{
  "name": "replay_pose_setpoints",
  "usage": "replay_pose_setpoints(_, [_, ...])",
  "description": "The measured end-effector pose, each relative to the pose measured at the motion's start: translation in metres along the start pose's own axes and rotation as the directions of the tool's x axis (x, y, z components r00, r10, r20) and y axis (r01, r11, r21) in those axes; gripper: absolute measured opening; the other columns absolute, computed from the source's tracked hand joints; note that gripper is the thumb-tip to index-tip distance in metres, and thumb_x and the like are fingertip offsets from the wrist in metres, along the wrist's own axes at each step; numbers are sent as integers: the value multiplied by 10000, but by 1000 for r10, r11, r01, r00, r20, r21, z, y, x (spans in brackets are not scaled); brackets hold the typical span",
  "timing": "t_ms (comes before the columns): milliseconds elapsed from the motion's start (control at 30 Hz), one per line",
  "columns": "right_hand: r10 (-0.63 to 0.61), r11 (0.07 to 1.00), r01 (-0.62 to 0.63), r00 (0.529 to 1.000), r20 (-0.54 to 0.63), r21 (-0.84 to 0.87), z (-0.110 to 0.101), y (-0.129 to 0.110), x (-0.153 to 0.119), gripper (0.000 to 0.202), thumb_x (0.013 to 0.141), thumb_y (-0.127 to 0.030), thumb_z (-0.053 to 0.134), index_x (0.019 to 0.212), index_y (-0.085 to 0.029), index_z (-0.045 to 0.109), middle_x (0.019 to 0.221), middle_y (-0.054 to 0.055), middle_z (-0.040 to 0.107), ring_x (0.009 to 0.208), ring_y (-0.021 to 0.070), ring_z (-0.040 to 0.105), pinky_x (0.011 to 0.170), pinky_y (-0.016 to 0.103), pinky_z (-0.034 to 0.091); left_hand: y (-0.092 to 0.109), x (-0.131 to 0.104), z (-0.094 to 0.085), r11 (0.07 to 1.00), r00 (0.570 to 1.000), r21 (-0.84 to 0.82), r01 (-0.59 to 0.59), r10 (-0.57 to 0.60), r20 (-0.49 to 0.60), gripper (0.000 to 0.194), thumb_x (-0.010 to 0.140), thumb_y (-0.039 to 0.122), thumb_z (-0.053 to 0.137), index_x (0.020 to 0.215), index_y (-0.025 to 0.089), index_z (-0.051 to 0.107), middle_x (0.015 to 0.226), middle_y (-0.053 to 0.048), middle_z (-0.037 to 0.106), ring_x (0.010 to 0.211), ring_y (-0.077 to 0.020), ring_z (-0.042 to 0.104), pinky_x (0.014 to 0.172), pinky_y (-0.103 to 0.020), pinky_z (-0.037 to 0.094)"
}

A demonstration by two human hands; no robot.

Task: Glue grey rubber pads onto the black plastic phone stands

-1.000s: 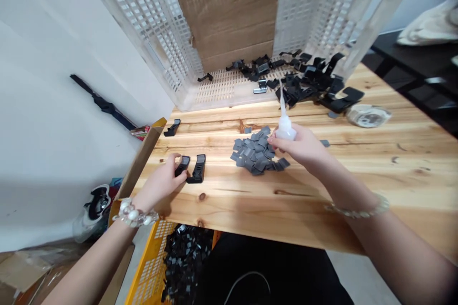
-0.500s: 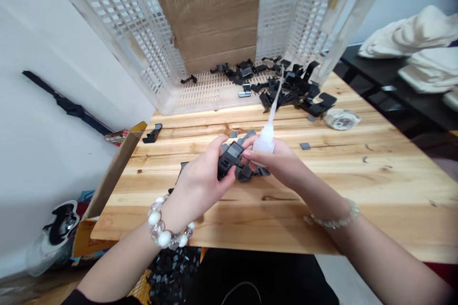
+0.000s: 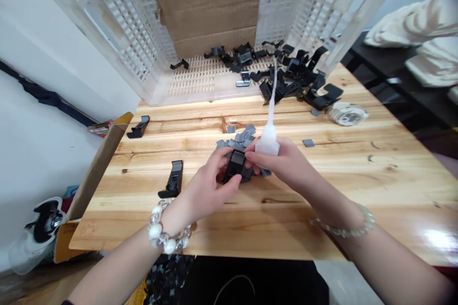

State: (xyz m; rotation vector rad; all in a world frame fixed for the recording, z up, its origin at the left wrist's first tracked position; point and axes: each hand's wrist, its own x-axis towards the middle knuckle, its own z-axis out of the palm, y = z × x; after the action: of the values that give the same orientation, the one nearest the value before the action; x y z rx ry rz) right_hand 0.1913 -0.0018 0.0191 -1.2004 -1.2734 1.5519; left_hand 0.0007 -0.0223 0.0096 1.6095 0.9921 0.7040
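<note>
Between the thumb and fingers of my left hand (image 3: 207, 186) is a black plastic clip (image 3: 235, 164) with a grey pad at its upper end. My right hand (image 3: 282, 159) grips a white dropper bottle (image 3: 268, 140) whose long thin nozzle points up and away from me. The right fingertips meet the clip's upper right edge; whether they pinch a small pad there is hidden. Under and behind both hands lies a pile of small grey pads (image 3: 239, 140). Left of my left hand rests another black clip (image 3: 174, 178), and a further black clip (image 3: 139, 127) lies near the table's left edge.
A white plastic crate (image 3: 153, 97) lies on its side at the back, a cardboard sheet (image 3: 203, 5) inside. Many black clips (image 3: 296, 76) heap at its right. A tape roll (image 3: 347, 113) and a loose grey pad (image 3: 308, 143) lie on the right of the wooden table (image 3: 339, 190).
The held clip has turned more upright and my left hand has tilted with it. The right fingers stay at its upper edge. My view has shifted a little, uncovering the clip beside my left hand.
</note>
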Motion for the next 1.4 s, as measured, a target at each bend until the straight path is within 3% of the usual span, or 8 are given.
replay_pose_setpoints(167, [-1,999,2,1000,30,-46,3,1,-1,120,710,-253,701,731,-166,621,631,1,636,546,106,565,550,237,478,1,2,0,941,988,-304,150,-136,69,195,918,314,521,1072,194,528,996,-76,707,857,-176,694,819,-336,554])
replay_pose_setpoints(367, [15,999,-14,999,48,-31,9,6,-4,145,741,-279,694,728,-168,601,599,-2,607,550,116,571,553,244,486,0,2,8,770,956,-571,285,-268,117,134,906,279,544,989,213,462,862,-29,703,711,-183,713,700,-371,596])
replay_pose_setpoints(533, [27,999,-24,996,80,-38,11,6,-5,140,765,-280,682,733,-167,606,594,7,626,557,115,576,576,243,489,-2,2,10,789,967,-562,249,-238,94,149,898,264,559,933,191,434,768,-16,676,545,-134,660,527,-258,537])
replay_pose_setpoints(967, [31,999,-33,993,113,11,10,7,-3,188,767,-338,699,734,-172,618,599,19,648,562,125,582,575,252,480,0,2,13,806,973,-555,207,-230,30,162,883,285,560,891,197,424,756,-6,658,520,-117,626,492,-247,518])
replay_pose_setpoints(1067, [-3,999,2,999,33,38,4,10,1,190,760,-343,704,760,-163,642,652,21,653,550,108,568,536,232,452,14,4,-9,852,970,-501,152,-225,-87,159,874,295,554,885,192,433,802,-26,674,533,-131,635,490,-266,524])
replay_pose_setpoints(1167, [-31,998,35,997,-69,56,-5,11,6,155,766,-315,692,761,-166,651,666,15,633,541,96,550,512,217,428,23,10,-55,932,918,-352,84,-210,-337,143,850,270,578,866,180,467,829,-28,671,633,-142,653,568,-283,548])
replay_pose_setpoints(1300, [-34,997,44,991,-130,69,-14,12,11,126,746,-277,701,732,-167,642,678,20,609,569,103,539,520,220,437,5,24,-130,956,840,-17,292,-266,-473,139,777,241,640,852,143,575,678,2,589,565,-102,557,512,-211,454])
replay_pose_setpoints(1400, [-37,995,47,992,-119,88,-16,14,13,145,736,-288,710,727,-165,634,671,21,597,572,106,530,512,220,431,-21,34,-169,898,772,94,430,-312,-553,127,762,254,634,768,143,572,580,31,517,488,-73,448,461,-193,352])
